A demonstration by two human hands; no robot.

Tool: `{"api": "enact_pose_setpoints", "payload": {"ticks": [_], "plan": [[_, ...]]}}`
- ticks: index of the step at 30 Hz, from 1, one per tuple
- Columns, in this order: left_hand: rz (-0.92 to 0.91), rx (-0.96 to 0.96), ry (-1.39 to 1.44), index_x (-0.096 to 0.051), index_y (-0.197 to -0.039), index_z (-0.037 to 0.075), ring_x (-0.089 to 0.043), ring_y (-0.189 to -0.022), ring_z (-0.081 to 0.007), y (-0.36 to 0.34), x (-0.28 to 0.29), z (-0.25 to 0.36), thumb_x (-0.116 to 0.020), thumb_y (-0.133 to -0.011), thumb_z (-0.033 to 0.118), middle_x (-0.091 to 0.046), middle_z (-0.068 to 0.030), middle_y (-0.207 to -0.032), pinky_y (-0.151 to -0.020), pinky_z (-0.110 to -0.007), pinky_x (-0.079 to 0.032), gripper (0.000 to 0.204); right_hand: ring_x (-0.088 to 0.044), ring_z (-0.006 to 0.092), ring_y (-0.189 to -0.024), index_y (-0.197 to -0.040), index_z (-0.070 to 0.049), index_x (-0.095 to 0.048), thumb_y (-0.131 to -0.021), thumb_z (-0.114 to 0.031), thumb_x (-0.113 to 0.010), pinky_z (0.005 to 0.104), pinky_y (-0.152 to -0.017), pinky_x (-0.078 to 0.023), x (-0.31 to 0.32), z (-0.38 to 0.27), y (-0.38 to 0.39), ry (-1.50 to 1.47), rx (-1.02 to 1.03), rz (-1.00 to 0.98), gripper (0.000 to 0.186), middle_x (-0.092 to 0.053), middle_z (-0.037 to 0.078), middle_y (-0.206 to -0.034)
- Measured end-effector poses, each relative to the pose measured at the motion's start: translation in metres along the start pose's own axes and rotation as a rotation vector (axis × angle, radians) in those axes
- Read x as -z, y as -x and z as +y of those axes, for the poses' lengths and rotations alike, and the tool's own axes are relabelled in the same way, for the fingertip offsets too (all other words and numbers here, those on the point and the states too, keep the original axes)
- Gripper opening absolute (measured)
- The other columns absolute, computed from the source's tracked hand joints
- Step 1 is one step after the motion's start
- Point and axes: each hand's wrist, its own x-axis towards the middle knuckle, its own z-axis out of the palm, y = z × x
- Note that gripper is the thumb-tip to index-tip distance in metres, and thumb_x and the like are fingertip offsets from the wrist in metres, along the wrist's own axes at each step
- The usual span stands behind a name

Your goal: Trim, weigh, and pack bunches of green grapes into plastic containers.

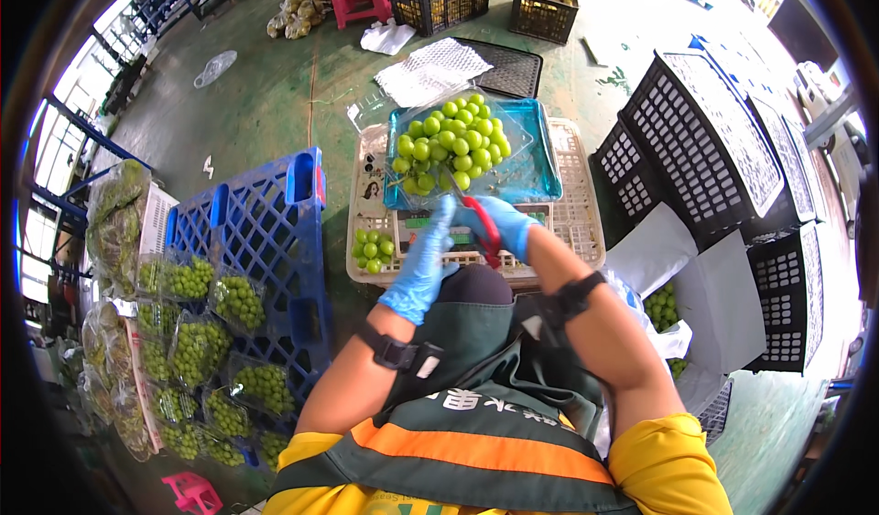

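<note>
A large bunch of green grapes [450, 140] lies on clear wrap in a blue tray [557, 162], on top of a beige plastic crate [579, 231]. My right hand [508, 226], in a blue glove, is closed around red-handled scissors [485, 227]. Their blades point at the near edge of the bunch. Just left of the scissors is my left hand [421, 263], also gloved, fingers stretched toward the grapes and thumb apart. I see nothing held in it. A small grape cluster [372, 249] sits at the crate's near left corner.
Bagged grapes [200, 350] lie on and beside a blue pallet [307, 240] at left. Black crates [696, 140] stand at right, near a paper-lined box [723, 304] of grapes. Beyond the tray are white foam sheet [430, 68], fruit crates [439, 0] and a red stool [361, 4].
</note>
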Motion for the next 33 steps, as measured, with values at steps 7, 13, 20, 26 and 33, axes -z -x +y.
{"api": "enact_pose_setpoints", "payload": {"ticks": [7,13,20,26,33], "plan": [[0.357,-0.618,-0.709,-0.04,-0.124,0.0,-0.057,-0.097,-0.022,-0.073,0.075,0.03,-0.065,-0.081,0.024,-0.059,-0.0152,-0.101,-0.084,-0.033,-0.045,0.055,-0.051,0.0094,-0.049,-0.079,-0.004,-0.056,-0.084,-0.037,-0.061,0.0231,-0.042,-0.039,0.056,0.035,0.091,-0.402,0.0,0.147,0.033,-0.051,0.002,-0.059],[0.234,-0.723,-1.248,-0.063,-0.084,0.01,-0.06,-0.072,-0.0339,-0.087,0.077,0.06,-0.058,-0.081,0.028,-0.063,-0.0139,-0.079,-0.063,-0.042,-0.047,0.019,-0.059,0.0359,-0.095,-0.107,0.0,-0.052,-0.089,-0.034,-0.04,0.041,-0.08,-0.047,0.089,0.147,0.043,0.538,-0.472,0.671,0.04,-0.06,0.025,-0.1],[0.387,-0.994,-1.098,-0.062,-0.082,0.005,-0.061,-0.066,-0.0275,-0.05,0.07,0.107,-0.061,-0.081,0.02,-0.063,-0.0133,-0.073,-0.06,-0.037,-0.046,0.014,-0.059,0.0354,-0.097,-0.124,0.002,-0.04,-0.075,-0.044,-0.057,0.0367,-0.081,-0.048,0.087,0.197,0.025,0.52,-0.49,0.382,0.069,-0.058,0.026,-0.108],[0.301,-0.692,-0.754,-0.061,-0.082,0.002,-0.053,-0.059,-0.0058,-0.02,0.14,0.118,-0.057,-0.085,0.012,-0.059,0.0002,-0.066,-0.057,-0.021,-0.043,0.012,-0.062,0.0311,-0.09,-0.108,-0.001,-0.058,-0.078,-0.036,-0.056,0.0341,-0.079,-0.048,0.097,0.156,0.043,0.463,-0.412,0.485,0.046,-0.062,0.021,-0.1],[0.372,-0.44,-1.035,-0.062,-0.076,0.002,-0.059,-0.059,-0.0151,-0.06,0.19,0.064,-0.056,-0.085,0.022,-0.063,-0.0061,-0.065,-0.059,-0.029,-0.045,0.022,-0.062,0.0239,-0.089,-0.119,-0.005,-0.053,-0.08,-0.032,-0.058,0.0299,-0.08,-0.046,0.091,0.152,0.088,0.185,-0.306,0.489,0.048,-0.064,0.015,-0.097]]}}
